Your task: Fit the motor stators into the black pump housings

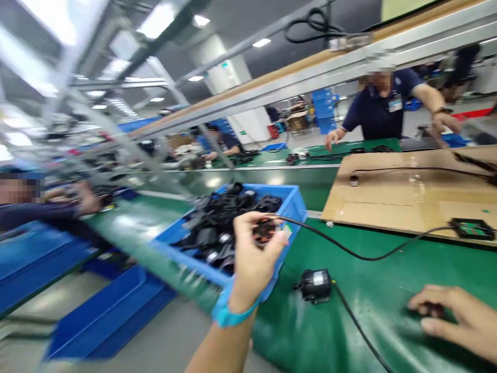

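My left hand, a blue band around its wrist, is closed on a small round motor stator with copper windings. A black cable runs from the stator to a green circuit board in a black frame at the right. Below the cable, a black pump-like unit with a white label and its own cord lies on the green worktop. My right hand hovers low at the lower right or rests there, fingers bent and thumb apart, with nothing visible in it.
Just behind my left hand stands a blue crate full of black parts. A cardboard sheet lies at the right with a small round part and its cable. A co-worker reaches across the far side. Blue trays are at the lower left.
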`<state>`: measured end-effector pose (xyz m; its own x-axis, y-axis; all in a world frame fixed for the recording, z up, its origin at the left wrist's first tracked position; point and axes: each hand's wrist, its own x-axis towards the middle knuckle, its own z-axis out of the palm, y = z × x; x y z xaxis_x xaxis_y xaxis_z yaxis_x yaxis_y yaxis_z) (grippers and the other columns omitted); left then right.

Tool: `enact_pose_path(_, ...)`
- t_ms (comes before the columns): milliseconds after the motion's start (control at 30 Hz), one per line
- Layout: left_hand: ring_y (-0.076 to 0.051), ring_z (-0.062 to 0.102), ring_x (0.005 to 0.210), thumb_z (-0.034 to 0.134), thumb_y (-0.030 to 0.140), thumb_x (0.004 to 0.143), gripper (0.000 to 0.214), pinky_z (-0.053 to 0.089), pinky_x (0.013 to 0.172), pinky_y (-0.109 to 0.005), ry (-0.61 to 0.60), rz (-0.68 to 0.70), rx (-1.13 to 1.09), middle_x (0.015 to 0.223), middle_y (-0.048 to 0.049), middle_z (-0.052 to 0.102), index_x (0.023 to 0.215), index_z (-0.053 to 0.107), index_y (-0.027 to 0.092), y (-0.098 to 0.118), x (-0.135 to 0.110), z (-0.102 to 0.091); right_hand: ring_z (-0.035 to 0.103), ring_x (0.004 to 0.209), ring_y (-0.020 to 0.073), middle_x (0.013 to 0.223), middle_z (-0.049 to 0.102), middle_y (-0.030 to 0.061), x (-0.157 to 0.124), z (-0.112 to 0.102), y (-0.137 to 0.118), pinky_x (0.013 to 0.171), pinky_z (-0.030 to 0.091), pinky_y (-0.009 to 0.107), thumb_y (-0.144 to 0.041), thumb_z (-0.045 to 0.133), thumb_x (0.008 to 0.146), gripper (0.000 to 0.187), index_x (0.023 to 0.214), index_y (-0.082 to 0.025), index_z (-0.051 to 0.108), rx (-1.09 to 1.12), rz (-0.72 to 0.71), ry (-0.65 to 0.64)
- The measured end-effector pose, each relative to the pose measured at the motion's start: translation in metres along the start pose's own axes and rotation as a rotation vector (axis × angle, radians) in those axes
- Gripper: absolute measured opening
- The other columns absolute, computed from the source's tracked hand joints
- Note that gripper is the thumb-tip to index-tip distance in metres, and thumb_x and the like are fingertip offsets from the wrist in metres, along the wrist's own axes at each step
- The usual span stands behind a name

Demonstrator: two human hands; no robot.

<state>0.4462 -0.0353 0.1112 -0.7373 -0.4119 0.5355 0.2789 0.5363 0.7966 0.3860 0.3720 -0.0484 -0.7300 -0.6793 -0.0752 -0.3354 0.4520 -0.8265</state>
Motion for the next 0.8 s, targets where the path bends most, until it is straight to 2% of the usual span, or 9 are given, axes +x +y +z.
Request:
enact_pose_path(67,-0.016,0.067,0.089,0.074,0.030,0.079,0.044,0.055,0.079,-0.030,-0.102,0.016,-0.041,0.104,-0.0022,0.061,0.108,0.041,0.024,0.015,-0.017,-0.001,0.049,0.139,0.0367,0.153,0.050,0.0034,0.029,0.052,-0.044,0.116,0.042,0.061,-0.058,0.066,0.091,0.063,0.150,-0.043,0.050,0.146,-0.091,-0.058)
enact_pose_path(133,-0.016,0.066,0.093,0.073,0.024,0.079,0.045,0.054,0.084,-0.030,-0.190,0.029,-0.063,0.103,-0.0021,0.060,0.108,0.038,0.024,0.028,-0.033,-0.001,0.029,0.152,0.0357,0.166,0.028,0.0012,0.055,0.085,-0.089,0.123,0.026,0.064,-0.061,0.065,0.092,0.079,0.160,-0.043,0.029,0.270,-0.207,-0.120)
enact_pose_path(233,-0.016,0.065,0.090,0.072,0.019,0.079,0.059,0.054,0.083,-0.030,-0.299,-0.006,-0.091,0.101,-0.0021,0.060,0.121,0.032,0.025,0.038,-0.055,-0.006,0.015,0.157,0.0324,0.171,0.013,0.0004,0.080,0.105,-0.143,0.126,0.016,0.060,-0.069,0.065,0.090,0.093,0.164,-0.042,0.015,0.438,-0.409,-0.125)
enact_pose_path(300,-0.016,0.065,0.088,0.073,0.018,0.078,0.073,0.053,0.080,-0.030,-0.360,-0.043,-0.093,0.102,-0.0030,0.060,0.133,0.026,0.025,0.039,-0.069,-0.012,0.016,0.156,0.0303,0.171,0.013,-0.0008,0.086,0.106,-0.163,0.128,0.017,0.056,-0.068,0.061,0.092,0.090,0.164,-0.042,0.013,0.522,-0.461,-0.054)
enact_pose_path(400,-0.016,0.064,0.085,0.073,0.018,0.078,0.085,0.052,0.079,-0.030,-0.415,-0.086,-0.100,0.102,-0.0040,0.060,0.144,0.020,0.024,0.035,-0.085,-0.020,0.032,0.151,0.0297,0.166,0.029,-0.0013,0.081,0.098,-0.171,0.126,0.027,0.054,-0.060,0.040,0.104,0.061,0.161,-0.044,0.025,0.534,-0.462,0.088)
enact_pose_path(500,-0.017,0.064,0.082,0.073,0.020,0.076,0.094,0.053,0.081,-0.033,-0.492,-0.152,-0.122,0.104,-0.0049,0.061,0.150,0.016,0.023,0.027,-0.094,-0.023,0.035,0.149,0.0312,0.161,0.039,-0.0004,0.068,0.091,-0.167,0.125,0.031,0.055,-0.054,0.024,0.107,0.054,0.157,-0.040,0.037,0.439,-0.481,0.148)
enact_pose_path(567,-0.019,0.066,0.085,0.078,0.025,0.073,0.103,0.054,0.084,-0.035,-0.608,-0.189,-0.187,0.108,-0.0069,0.063,0.154,0.013,0.022,0.020,-0.095,-0.021,0.036,0.149,0.0308,0.160,0.040,0.0014,0.062,0.090,-0.161,0.121,0.040,0.048,-0.052,0.034,0.106,0.055,0.158,-0.036,0.036,0.301,-0.554,0.119)
enact_pose_path(700,-0.028,0.069,0.105,0.089,0.037,0.064,0.134,0.055,0.094,-0.043,-0.901,-0.187,-0.323,0.115,-0.0095,0.065,0.162,-0.001,0.020,0.006,-0.096,-0.010,0.055,0.134,0.0242,0.152,0.048,0.0042,0.060,0.094,-0.143,0.102,0.056,0.024,-0.041,0.065,0.096,0.066,0.156,-0.032,0.039,-0.049,-0.700,0.120)
enact_pose_path(800,-0.030,0.070,0.106,0.094,0.040,0.058,0.151,0.054,0.099,-0.046,-1.085,-0.136,-0.291,0.102,-0.0045,0.068,0.162,-0.013,0.017,0.003,-0.096,-0.002,0.061,0.125,0.0239,0.139,0.058,0.0056,0.059,0.095,-0.129,0.096,0.060,0.026,-0.036,0.064,0.097,0.055,0.149,-0.033,0.047,-0.142,-0.753,0.144)
